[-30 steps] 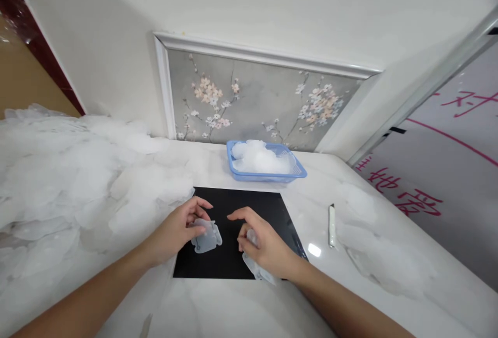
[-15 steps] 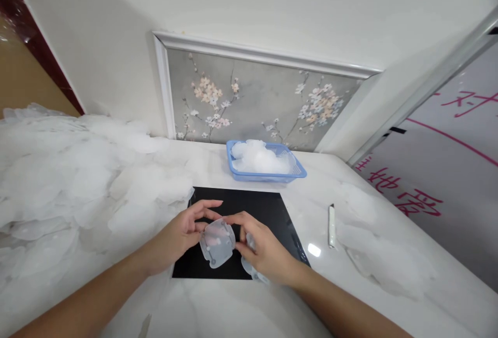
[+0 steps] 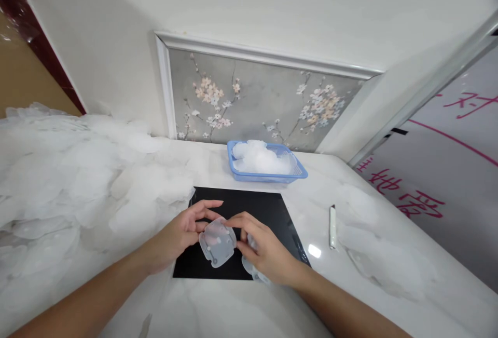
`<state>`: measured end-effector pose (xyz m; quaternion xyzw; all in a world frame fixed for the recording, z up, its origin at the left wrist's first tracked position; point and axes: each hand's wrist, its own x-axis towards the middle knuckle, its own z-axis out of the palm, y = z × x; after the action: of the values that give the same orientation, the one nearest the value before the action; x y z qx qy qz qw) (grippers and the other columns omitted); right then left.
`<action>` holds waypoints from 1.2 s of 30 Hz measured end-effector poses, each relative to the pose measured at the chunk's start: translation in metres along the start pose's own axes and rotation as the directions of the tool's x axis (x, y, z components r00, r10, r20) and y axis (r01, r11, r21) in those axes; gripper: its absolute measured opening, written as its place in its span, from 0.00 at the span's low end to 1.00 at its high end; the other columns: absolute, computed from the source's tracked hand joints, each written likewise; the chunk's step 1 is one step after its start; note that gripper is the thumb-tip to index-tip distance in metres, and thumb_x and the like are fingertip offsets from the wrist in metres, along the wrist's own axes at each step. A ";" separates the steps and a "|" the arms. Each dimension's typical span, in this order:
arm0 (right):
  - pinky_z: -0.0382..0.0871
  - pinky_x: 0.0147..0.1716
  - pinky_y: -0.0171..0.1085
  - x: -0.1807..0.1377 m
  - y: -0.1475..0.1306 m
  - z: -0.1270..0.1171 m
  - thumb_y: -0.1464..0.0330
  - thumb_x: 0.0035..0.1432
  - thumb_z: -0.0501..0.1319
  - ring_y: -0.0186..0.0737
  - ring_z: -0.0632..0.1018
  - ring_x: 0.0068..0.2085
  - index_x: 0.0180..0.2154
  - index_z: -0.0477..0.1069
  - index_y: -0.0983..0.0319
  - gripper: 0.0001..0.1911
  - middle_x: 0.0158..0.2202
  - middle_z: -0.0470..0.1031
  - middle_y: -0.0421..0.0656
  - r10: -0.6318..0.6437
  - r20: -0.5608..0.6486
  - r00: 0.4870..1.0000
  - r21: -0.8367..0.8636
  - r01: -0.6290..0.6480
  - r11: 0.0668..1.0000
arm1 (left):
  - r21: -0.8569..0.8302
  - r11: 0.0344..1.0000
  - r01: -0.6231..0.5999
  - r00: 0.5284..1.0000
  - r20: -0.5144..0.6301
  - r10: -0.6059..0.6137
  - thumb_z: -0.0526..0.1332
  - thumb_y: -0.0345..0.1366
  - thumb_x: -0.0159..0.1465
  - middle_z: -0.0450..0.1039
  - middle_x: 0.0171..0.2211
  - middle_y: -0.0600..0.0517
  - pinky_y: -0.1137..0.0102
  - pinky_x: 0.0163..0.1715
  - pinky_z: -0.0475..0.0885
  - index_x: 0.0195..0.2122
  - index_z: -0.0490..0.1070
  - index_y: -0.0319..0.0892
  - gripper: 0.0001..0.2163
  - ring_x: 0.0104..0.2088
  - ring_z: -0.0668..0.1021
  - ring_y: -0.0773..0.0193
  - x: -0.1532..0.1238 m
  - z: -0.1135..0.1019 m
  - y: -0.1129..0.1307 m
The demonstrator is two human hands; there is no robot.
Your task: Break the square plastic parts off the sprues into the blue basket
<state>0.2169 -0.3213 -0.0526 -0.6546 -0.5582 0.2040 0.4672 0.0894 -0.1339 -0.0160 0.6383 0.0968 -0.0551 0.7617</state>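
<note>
Left hand (image 3: 179,235) and right hand (image 3: 266,248) pinch a thin translucent piece (image 3: 218,251) between them, above a black mat (image 3: 249,202).

Left thumb and fingers are nearly closed on its left edge, the other fingertips stretched out; right thumb and forefinger close on its right edge, with further pieces (image 3: 248,266) beneath that palm. Beyond the mat, a blue basket (image 3: 268,177) of pale pieces sits on the bench (image 3: 194,309); a big pile (image 3: 78,166) spreads leftward.

Fingers (image 3: 248,221) holding translucent piece (image 3: 218,247), black sheet (image 3: 264,207) beneath
</note>
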 end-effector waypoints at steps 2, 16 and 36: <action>0.66 0.30 0.33 0.000 0.000 0.000 0.83 0.55 0.54 0.30 0.68 0.30 0.53 0.65 0.53 0.27 0.45 0.67 0.42 -0.002 0.000 1.000 0.000 0.002 1.000 | 0.007 1.000 0.005 1.000 0.003 -0.005 0.63 0.31 0.59 0.70 0.50 0.49 0.65 0.41 0.70 0.58 0.60 0.51 0.25 0.46 0.76 0.56 0.000 0.000 0.000; 0.68 0.34 0.37 0.002 -0.002 -0.001 0.70 0.60 0.59 0.39 0.74 0.41 0.39 0.77 0.56 0.08 0.46 0.70 0.45 0.035 -0.050 0.998 0.067 -0.031 0.997 | 0.294 0.954 -0.050 0.997 -0.039 0.064 0.57 0.30 0.60 0.70 0.50 0.48 0.58 0.49 0.69 0.58 0.61 0.51 0.24 0.49 0.75 0.55 0.002 -0.002 -0.004; 0.66 0.37 0.37 0.013 0.011 -0.006 0.62 0.49 0.68 0.39 0.76 0.34 0.37 0.77 0.62 0.14 0.31 0.77 0.41 0.528 0.069 0.846 0.666 -0.433 0.607 | 0.987 0.161 0.009 0.899 -0.079 0.431 0.54 0.30 0.63 0.77 0.39 0.47 0.58 0.43 0.66 0.35 0.76 0.46 0.11 0.42 0.75 0.51 0.004 -0.029 -0.004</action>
<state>0.2317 -0.3108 -0.0557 -0.5846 -0.2196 0.4605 0.6308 0.0905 -0.1056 -0.0261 0.9781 0.0789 0.1176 0.1524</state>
